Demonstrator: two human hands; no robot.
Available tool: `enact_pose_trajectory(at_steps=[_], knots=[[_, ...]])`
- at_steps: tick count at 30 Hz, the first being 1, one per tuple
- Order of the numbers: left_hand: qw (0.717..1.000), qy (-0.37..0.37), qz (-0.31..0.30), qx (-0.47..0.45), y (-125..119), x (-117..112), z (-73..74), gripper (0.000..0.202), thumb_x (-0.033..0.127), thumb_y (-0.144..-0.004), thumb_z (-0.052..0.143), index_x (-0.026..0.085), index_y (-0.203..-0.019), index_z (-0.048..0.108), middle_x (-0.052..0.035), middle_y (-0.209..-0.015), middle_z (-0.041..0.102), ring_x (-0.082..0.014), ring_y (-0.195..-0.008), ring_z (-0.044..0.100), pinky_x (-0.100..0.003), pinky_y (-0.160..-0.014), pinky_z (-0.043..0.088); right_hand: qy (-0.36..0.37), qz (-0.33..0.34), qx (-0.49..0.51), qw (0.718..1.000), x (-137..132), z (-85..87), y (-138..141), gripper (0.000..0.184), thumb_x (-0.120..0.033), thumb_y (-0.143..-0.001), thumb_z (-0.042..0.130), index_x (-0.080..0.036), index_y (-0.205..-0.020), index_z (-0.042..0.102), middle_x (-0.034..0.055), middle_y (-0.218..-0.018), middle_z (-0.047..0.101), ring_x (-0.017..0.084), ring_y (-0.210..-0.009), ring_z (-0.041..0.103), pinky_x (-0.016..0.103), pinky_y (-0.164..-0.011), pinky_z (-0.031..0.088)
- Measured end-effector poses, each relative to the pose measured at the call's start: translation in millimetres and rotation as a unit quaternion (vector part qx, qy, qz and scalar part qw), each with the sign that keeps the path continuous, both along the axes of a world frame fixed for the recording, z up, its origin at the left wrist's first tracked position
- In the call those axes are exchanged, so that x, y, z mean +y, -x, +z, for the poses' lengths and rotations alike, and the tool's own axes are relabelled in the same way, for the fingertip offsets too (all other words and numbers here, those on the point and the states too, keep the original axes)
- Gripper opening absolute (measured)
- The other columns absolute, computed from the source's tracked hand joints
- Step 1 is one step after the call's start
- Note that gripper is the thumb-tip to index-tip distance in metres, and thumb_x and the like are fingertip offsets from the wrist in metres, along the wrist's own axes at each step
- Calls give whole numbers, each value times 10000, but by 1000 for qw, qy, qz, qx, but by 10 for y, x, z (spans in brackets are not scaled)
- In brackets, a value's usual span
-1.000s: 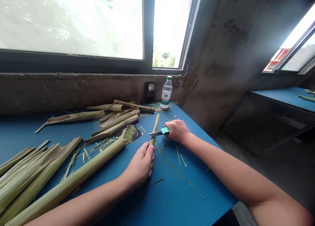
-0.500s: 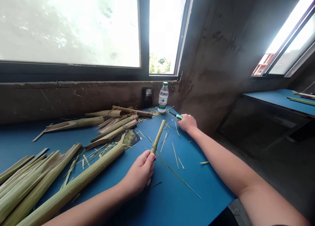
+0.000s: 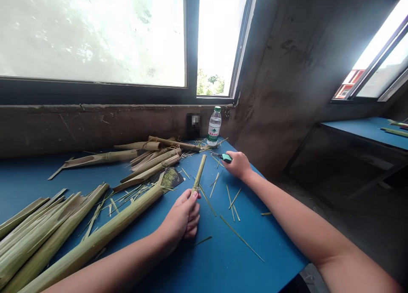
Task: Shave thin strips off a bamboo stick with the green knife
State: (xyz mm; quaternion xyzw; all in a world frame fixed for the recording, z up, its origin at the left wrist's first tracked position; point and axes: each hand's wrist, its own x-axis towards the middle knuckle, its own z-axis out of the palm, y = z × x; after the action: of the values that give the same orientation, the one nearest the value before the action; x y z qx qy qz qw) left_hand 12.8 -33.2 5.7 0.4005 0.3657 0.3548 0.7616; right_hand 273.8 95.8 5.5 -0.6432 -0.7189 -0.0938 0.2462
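My left hand (image 3: 182, 218) is closed around the near end of a short green stalk piece (image 3: 199, 172) that lies on the blue table (image 3: 223, 259) and points away from me. My right hand (image 3: 238, 164) is farther back and to the right, closed on a small knife with a teal handle (image 3: 225, 157). The knife's blade points left and sits clear of the stalk. Thin green slivers (image 3: 234, 203) lie on the table between and around both hands.
Long green stalks (image 3: 92, 237) and split sheaths lie across the left of the table. A pile of browner stalks (image 3: 153, 157) sits at the back. A water bottle (image 3: 214, 126) stands by the wall. The table's right edge drops off beside my right arm.
My right hand swept the knife from the stalk out to the back right, then came partway back toward it. My left hand kept its hold on the stalk.
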Motion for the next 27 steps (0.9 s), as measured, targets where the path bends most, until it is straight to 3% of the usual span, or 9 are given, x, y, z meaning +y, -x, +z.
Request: enact_pose_trajectory(at_steps=[6,10,12,14,18,21,24,27], knots=[[1000,-11,8,-6,-13,3,7,299,553,-979,494,255,-978,467,91,-550,387,-66,-387,212,-159,-310,253,13,122,-58,991,-202,19,279,133,-331,-812,584,-213,-759,618,38,-742,682,184,-684,592,282,-617,271],[1000,-25,1,9,-10,17,-25,308,563,-982,480,258,-954,446,101,-533,362,-65,-375,175,-154,-296,218,64,175,-107,977,-313,-7,501,140,-346,-787,614,-214,-766,657,48,-762,700,197,-699,615,283,-618,297],[999,-29,-4,24,-16,12,-38,327,576,-978,481,261,-918,416,108,-522,339,-66,-369,164,-153,-290,201,91,151,-117,977,-296,6,530,156,-352,-800,614,-214,-780,685,60,-775,707,208,-720,633,280,-637,336],[999,-30,-12,41,-28,-17,-39,360,600,-969,485,264,-889,382,113,-522,318,-67,-369,167,-153,-289,195,108,85,-109,985,-218,47,450,197,-367,-835,595,-213,-823,718,79,-810,717,223,-762,654,281,-669,379],[994,-61,-64,59,-48,-118,-24,385,605,-964,506,253,-873,381,111,-546,291,-62,-410,179,-142,-325,214,141,-95,-53,984,25,137,-11,277,-404,-887,571,-205,-946,756,125,-929,733,256,-851,681,295,-727,438],[994,-57,-80,37,-34,-126,-29,373,588,-972,505,248,-868,392,111,-533,286,-60,-406,162,-143,-325,195,149,-175,-2,973,139,139,-355,264,-410,-891,571,-218,-917,749,125,-927,727,271,-848,679,302,-703,437],[999,-23,-39,2,-7,-54,-40,349,579,-978,481,246,-889,425,107,-509,314,-63,-372,168,-155,-306,197,105,-174,28,979,149,98,-450,260,-432,-890,562,-229,-824,710,98,-862,714,253,-801,658,285,-635,383],[1000,-11,-17,-14,3,2,-36,354,576,-983,458,229,-915,474,90,-514,372,-66,-356,225,-173,-305,262,58,-108,20,992,85,76,-321,263,-438,-879,565,-223,-759,660,76,-785,693,222,-734,624,280,-600,324]])
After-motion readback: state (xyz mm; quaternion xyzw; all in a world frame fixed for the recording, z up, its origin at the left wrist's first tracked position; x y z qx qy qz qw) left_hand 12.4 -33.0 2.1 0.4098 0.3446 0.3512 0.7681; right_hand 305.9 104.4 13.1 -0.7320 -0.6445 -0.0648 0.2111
